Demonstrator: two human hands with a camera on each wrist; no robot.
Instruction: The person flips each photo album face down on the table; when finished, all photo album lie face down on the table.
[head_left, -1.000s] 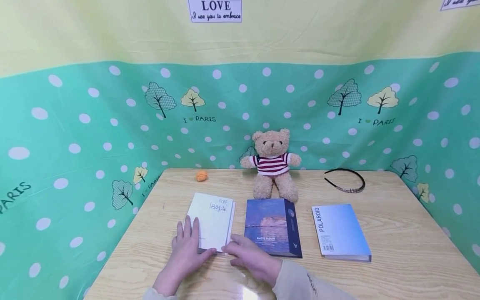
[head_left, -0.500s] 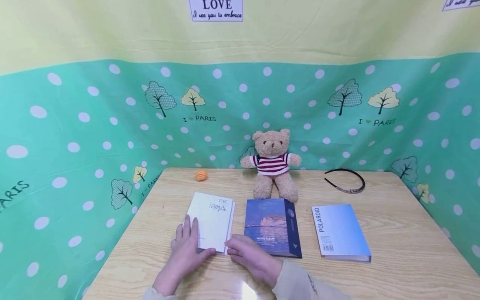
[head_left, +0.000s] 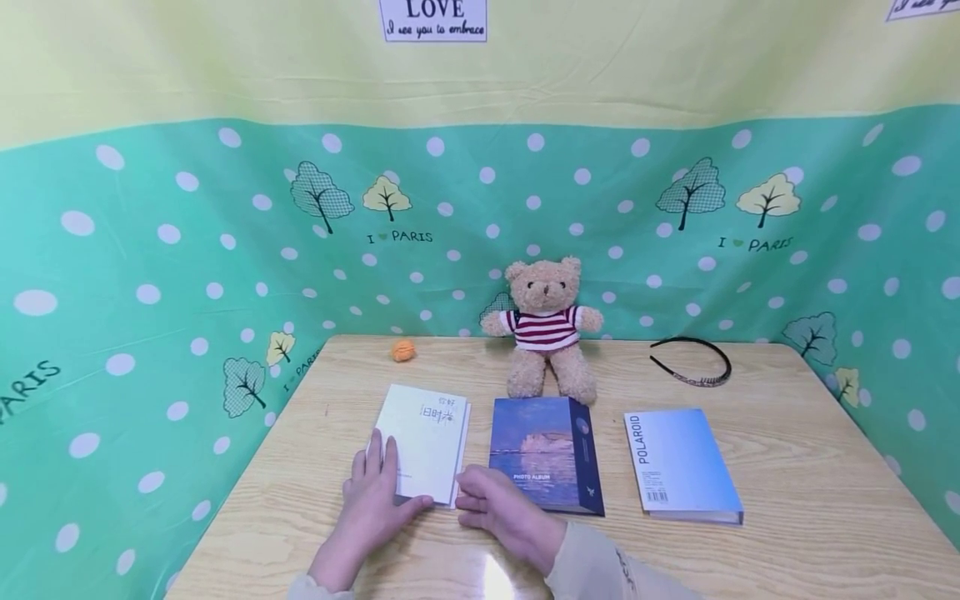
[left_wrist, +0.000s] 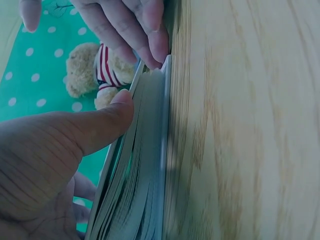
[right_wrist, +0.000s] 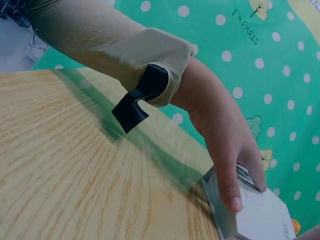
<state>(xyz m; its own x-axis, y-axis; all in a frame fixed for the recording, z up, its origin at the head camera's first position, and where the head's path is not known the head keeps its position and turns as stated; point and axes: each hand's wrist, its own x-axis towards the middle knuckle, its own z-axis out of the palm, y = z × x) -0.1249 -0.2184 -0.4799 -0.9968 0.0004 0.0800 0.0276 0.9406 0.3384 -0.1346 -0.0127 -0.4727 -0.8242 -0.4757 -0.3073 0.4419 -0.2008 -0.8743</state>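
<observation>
A white book [head_left: 427, 450] with dark lettering lies on the table's left side. My left hand [head_left: 367, 483] rests on its left edge, fingers spread over the cover. In the left wrist view, the left thumb [left_wrist: 107, 117] lies along the cover's near edge, above the loosely fanned pages [left_wrist: 132, 190]. At the book's near right corner is my right hand [head_left: 502, 508], its fingers loosely bent and holding nothing. The right hand's fingertips [left_wrist: 156, 47] come right to that corner in the left wrist view. The right wrist view shows the left hand [right_wrist: 230, 145] reaching over the book.
Right of the book lies a dark blue photo album [head_left: 536, 454], then a light blue Polaroid album [head_left: 682, 462]. A teddy bear [head_left: 543, 329] sits behind them. Along the table's back are an orange ball-like item [head_left: 402, 351] and a black headband [head_left: 701, 379]. A polka-dot cloth [head_left: 450, 208] surrounds the table.
My right hand's fingers have eased off the book's right edge and shifted slightly right. The left hand and the book have stayed in place.
</observation>
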